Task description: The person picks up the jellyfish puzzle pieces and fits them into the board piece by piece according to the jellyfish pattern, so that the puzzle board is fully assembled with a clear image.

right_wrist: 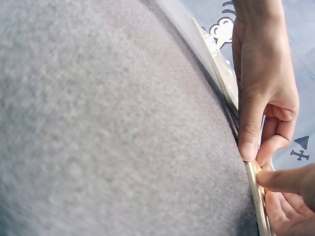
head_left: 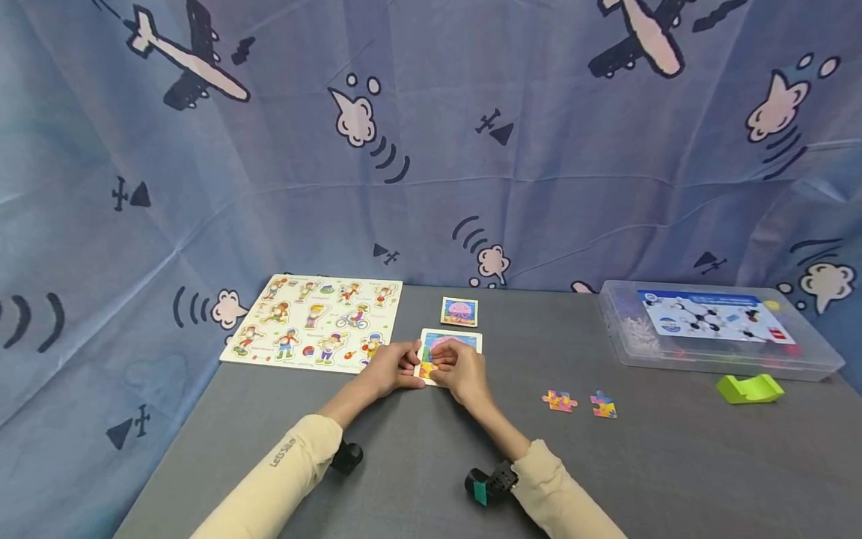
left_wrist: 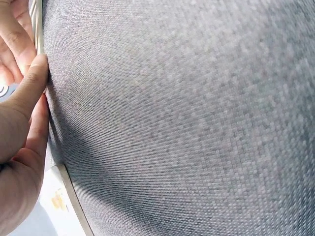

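In the head view a small white-rimmed puzzle board (head_left: pixel 471 344) with a blue and pink picture lies at mid-table. My left hand (head_left: pixel 390 368) grips its left edge between thumb and fingers, which the right wrist view shows too. Over the board, my right hand (head_left: pixel 465 370) has bent fingers and pinches a yellow-orange jigsaw piece (head_left: pixel 426 370) low on the board's left side. The right hand hides much of the picture and part of that piece. Just behind lies a small picture card (head_left: pixel 459 312) with a pink jellyfish.
Left of the hands lies a large white picture board (head_left: pixel 310 322) of children at sports. Two loose jigsaw pieces (head_left: pixel 560 401) (head_left: pixel 604 405) lie to the right. Farther right are a clear plastic box (head_left: pixel 720 329) and a green curved block (head_left: pixel 750 389). A blue printed curtain (head_left: pixel 431 150) hangs behind.
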{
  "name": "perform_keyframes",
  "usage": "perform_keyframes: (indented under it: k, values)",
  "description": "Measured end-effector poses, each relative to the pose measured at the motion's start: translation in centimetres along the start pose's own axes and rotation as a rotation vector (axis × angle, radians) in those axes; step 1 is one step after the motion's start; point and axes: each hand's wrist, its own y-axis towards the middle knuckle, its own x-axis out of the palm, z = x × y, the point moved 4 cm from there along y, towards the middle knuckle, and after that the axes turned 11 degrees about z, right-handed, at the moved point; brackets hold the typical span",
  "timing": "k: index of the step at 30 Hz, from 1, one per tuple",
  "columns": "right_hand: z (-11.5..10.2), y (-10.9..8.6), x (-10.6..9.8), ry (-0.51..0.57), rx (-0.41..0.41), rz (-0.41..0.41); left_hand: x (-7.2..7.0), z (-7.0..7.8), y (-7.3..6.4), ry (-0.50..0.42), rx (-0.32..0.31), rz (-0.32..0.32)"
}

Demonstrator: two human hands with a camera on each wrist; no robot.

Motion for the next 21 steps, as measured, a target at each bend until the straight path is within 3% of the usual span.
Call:
perform_keyframes:
  k: [8, 15, 21]
  values:
    - [-0.33, 0.23, 0.22, -0.031, -0.062, -0.059, 0.06, -0.07, 0.01, 0.000, 0.004, 0.001]
    - [-0.14, 0.38, -0.11, -0.023, -0.019, -0.096, 0.05, -0.05, 0.01, 0.003, 0.005, -0.001]
    - [-0.13, 0.60, 0.06, -0.030, -0.052, -0.173, -0.03, 0.01, -0.03, 0.010, -0.004, -0.006]
